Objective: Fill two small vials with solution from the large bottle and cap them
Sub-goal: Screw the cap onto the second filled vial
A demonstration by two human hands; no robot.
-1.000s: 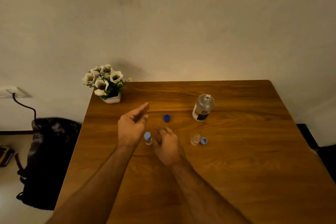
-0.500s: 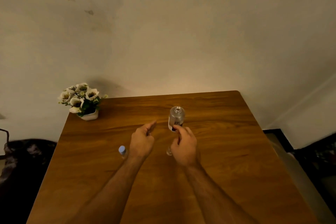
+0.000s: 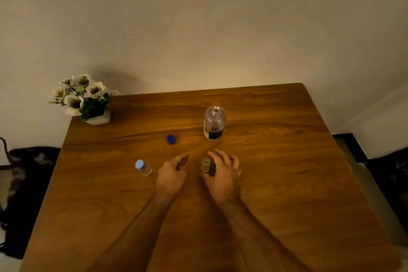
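A large clear bottle [image 3: 214, 123] with a dark label stands uncapped on the wooden table [image 3: 287, 183]. Its blue cap [image 3: 170, 139] lies to the left of it. A small vial [image 3: 143, 168] with a light blue cap stands at the left. A second small vial [image 3: 205, 164], uncapped, stands between my hands. My right hand [image 3: 221, 175] hovers right beside this vial with fingers spread, covering most of a small blue cap [image 3: 214, 165]. My left hand [image 3: 173, 174] rests left of the vial, fingers loosely curled, holding nothing.
A white pot of artificial flowers [image 3: 85, 99] sits at the table's far left corner. A dark bag [image 3: 26, 179] lies on the floor left of the table. A wall rises just behind the table's far edge.
Both hands have moved from the capped vial toward the uncapped vial. The right hand has spread its fingers over the small blue cap. The camera has shifted.
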